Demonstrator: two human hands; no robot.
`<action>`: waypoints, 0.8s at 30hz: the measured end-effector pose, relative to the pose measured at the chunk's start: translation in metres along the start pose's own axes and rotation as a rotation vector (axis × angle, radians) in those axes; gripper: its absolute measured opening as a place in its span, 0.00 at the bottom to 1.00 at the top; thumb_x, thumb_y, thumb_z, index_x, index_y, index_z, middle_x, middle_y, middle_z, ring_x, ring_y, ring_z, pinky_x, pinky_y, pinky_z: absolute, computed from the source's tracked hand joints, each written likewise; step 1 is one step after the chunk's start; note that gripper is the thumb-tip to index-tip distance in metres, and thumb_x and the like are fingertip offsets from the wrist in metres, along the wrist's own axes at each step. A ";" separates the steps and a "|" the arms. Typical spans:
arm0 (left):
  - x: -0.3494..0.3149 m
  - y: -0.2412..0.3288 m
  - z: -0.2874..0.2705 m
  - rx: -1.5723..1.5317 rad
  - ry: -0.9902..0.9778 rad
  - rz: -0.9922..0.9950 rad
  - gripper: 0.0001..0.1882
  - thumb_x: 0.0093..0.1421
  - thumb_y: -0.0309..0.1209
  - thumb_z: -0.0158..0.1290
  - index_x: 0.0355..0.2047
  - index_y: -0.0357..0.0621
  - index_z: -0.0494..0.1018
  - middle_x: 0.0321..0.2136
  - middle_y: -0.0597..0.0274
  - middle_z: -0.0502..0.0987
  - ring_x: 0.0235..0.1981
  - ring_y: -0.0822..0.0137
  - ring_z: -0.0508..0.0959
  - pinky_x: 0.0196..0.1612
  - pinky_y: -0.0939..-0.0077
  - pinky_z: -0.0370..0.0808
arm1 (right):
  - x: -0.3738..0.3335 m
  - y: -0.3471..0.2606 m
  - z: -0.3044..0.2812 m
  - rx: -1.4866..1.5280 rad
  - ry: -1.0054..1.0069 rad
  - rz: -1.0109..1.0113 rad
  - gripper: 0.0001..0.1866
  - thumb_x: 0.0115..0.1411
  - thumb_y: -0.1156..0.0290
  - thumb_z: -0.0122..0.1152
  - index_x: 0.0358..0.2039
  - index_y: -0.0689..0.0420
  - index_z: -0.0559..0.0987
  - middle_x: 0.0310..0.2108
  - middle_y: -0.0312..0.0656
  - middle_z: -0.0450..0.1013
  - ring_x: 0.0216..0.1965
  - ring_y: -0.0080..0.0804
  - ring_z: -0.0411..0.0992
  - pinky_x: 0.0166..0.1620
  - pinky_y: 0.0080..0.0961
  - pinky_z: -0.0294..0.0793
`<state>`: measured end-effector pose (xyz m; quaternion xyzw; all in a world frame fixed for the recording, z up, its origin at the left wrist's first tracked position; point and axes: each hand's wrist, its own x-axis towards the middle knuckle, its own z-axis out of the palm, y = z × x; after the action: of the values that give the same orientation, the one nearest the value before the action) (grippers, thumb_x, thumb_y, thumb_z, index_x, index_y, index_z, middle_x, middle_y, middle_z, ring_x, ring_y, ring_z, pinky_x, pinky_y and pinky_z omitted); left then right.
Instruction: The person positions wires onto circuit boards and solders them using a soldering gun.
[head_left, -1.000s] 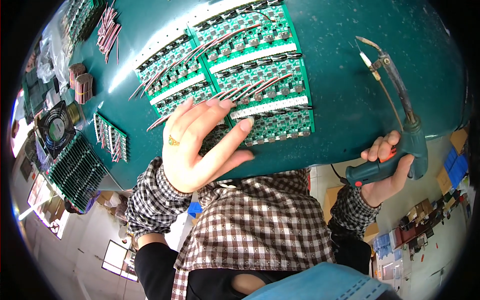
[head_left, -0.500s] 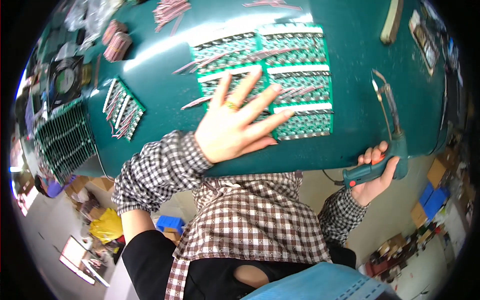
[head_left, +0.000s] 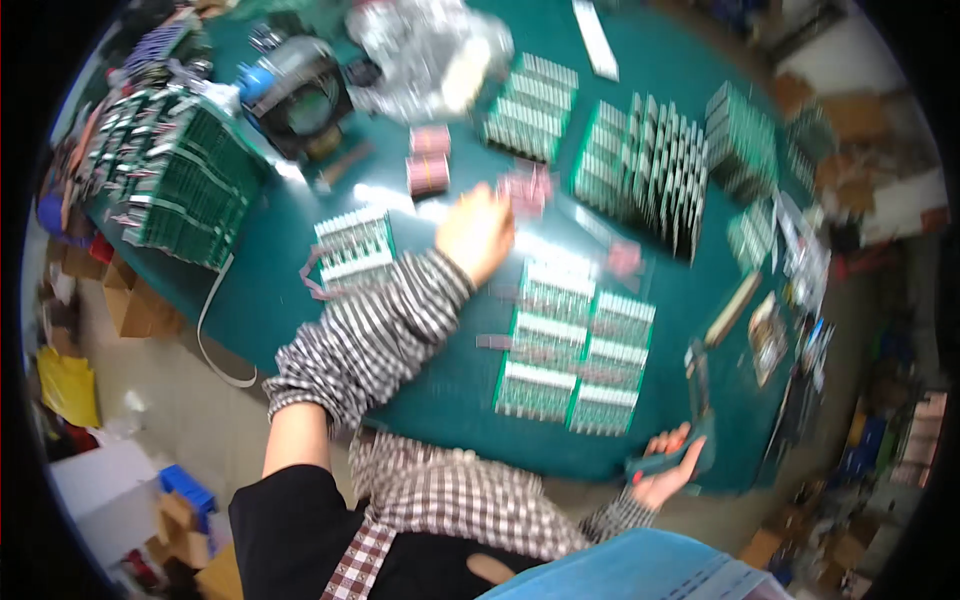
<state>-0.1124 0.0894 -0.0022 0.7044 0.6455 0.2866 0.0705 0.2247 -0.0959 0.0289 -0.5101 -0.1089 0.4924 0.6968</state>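
Right hand (head_left: 662, 478) grip closed round soldering iron (head_left: 690, 440).

Six green circuit boards (head_left: 575, 350) lie flat in a two-by-three block, one more flat board (head_left: 354, 245) sits apart, two pink component bundles (head_left: 429, 158) lie together, and one soldering gun (head_left: 690, 440) shows.

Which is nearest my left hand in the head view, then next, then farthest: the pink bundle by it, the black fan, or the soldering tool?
From the left hand:
1. Pink bundle, just right of it.
2. Black fan, far left.
3. Soldering tool, in the right hand at the near edge.
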 end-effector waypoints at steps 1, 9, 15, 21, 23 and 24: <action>-0.002 -0.004 0.006 -0.054 -0.052 -0.110 0.06 0.48 0.32 0.53 0.24 0.44 0.70 0.27 0.53 0.69 0.31 0.53 0.72 0.34 0.62 0.71 | 0.003 0.003 -0.003 -0.012 -0.005 0.007 0.16 0.61 0.53 0.47 0.32 0.54 0.68 0.16 0.27 0.58 0.18 0.17 0.53 0.23 0.16 0.55; -0.015 0.010 0.004 -0.201 -0.175 -0.120 0.05 0.48 0.30 0.53 0.22 0.43 0.71 0.28 0.53 0.71 0.33 0.53 0.73 0.38 0.61 0.71 | -0.019 -0.005 -0.008 -0.133 0.089 -0.039 0.16 0.60 0.52 0.48 0.32 0.53 0.70 0.18 0.29 0.67 0.21 0.18 0.65 0.27 0.18 0.68; -0.015 0.012 0.013 -0.088 -0.028 0.080 0.06 0.49 0.25 0.49 0.28 0.36 0.67 0.27 0.50 0.70 0.31 0.52 0.73 0.34 0.63 0.71 | -0.022 -0.016 -0.002 -0.102 0.016 -0.078 0.16 0.60 0.52 0.48 0.33 0.53 0.69 0.20 0.29 0.66 0.22 0.19 0.65 0.29 0.18 0.66; -0.004 0.005 0.005 0.001 0.058 0.405 0.07 0.46 0.24 0.46 0.28 0.39 0.66 0.24 0.54 0.69 0.27 0.54 0.73 0.30 0.64 0.72 | -0.026 -0.015 0.015 -0.140 -0.087 -0.084 0.16 0.60 0.54 0.48 0.35 0.55 0.68 0.19 0.30 0.61 0.22 0.20 0.59 0.30 0.20 0.62; -0.003 -0.001 0.005 0.016 0.040 0.520 0.04 0.45 0.25 0.47 0.25 0.42 0.67 0.22 0.56 0.69 0.25 0.56 0.73 0.29 0.64 0.72 | -0.031 -0.010 0.011 -0.097 -0.103 -0.083 0.17 0.61 0.54 0.47 0.36 0.55 0.67 0.21 0.31 0.63 0.23 0.21 0.60 0.31 0.21 0.63; 0.000 -0.003 0.008 0.008 0.054 0.553 0.03 0.45 0.25 0.48 0.23 0.42 0.67 0.21 0.57 0.68 0.25 0.57 0.73 0.28 0.65 0.72 | -0.030 -0.008 0.009 -0.076 -0.127 -0.086 0.17 0.61 0.53 0.46 0.37 0.56 0.67 0.22 0.32 0.64 0.24 0.22 0.62 0.32 0.21 0.65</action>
<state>-0.1112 0.0920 -0.0106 0.8463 0.4313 0.3113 -0.0303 0.2086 -0.1143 0.0495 -0.4988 -0.1931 0.4889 0.6891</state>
